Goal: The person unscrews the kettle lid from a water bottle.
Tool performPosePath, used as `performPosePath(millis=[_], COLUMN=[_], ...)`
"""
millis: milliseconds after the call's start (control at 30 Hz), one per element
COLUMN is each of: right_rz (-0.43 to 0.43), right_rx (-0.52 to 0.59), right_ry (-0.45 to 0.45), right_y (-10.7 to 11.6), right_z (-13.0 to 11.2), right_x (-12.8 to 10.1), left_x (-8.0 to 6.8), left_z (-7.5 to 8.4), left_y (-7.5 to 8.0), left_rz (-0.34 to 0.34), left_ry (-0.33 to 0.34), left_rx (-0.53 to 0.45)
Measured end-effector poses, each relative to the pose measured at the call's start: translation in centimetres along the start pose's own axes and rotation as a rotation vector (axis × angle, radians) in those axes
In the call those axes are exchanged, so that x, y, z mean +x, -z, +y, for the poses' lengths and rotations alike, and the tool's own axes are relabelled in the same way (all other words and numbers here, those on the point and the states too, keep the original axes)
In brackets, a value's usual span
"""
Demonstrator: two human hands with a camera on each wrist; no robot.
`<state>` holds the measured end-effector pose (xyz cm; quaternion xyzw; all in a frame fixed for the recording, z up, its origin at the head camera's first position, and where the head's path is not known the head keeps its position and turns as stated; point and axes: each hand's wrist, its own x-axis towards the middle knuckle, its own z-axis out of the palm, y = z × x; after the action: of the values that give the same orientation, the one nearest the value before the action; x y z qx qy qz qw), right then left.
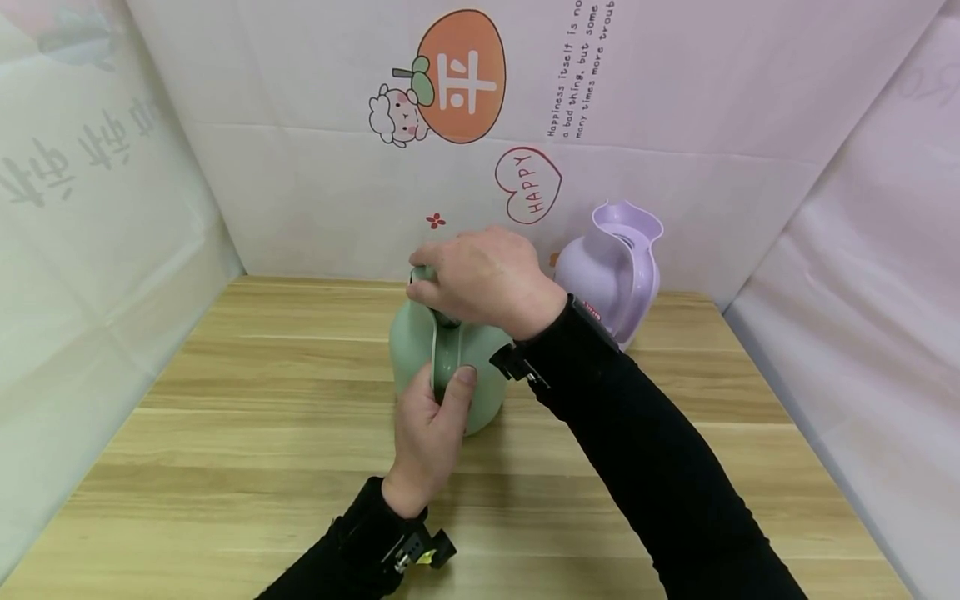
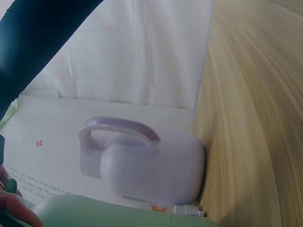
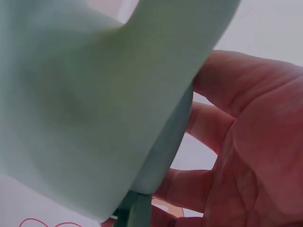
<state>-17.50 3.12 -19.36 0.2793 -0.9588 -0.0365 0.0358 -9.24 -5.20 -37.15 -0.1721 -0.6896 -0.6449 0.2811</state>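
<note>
Fingers of my left hand (image 1: 429,433) wrap the handle of the green jug (image 1: 411,350), thumb laid up along the handle's outer face, just below the middle of the head view. That jug stands upright on the wooden table (image 1: 225,433), a little left of centre. My right hand (image 1: 487,279) comes over from the right and sits on the jug's top, fingers curled down around the lid or mouth; from the right wrist view I see the palm and bent fingers (image 3: 222,85) cupping the pale green body (image 3: 85,104) on the left of that frame, so this hand is grasping the jug's top, though exactly what part lies under it I cannot tell.

To the right of centre, behind my right wrist, a lilac jug (image 1: 611,275) stands upright near the back wall, its open spout at the top and its handle facing forward. In the left wrist view the same lilac jug (image 2: 156,168) fills the lower middle, lying sideways in the frame, with the green one (image 2: 104,213) along the bottom edge. Both my forearms wear black sleeves (image 1: 652,467). The backdrop (image 1: 675,125) carries an orange cartoon sticker (image 1: 459,75) at upper centre and a heart reading HAPPY (image 1: 528,185) below it.
</note>
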Motion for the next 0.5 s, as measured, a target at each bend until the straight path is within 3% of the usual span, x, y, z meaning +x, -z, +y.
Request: performPosePath(millis=[500], right_rz=[-0.061], right_rx=[0.080], right_ry=[0.081], right_y=[0.45], right_z=[1.05], right_x=[0.49], left_x=[0.04], left_z=[-0.16], left_y=[0.07], left_rz=[-0.011], left_ry=[-0.013], left_rx=[-0.011])
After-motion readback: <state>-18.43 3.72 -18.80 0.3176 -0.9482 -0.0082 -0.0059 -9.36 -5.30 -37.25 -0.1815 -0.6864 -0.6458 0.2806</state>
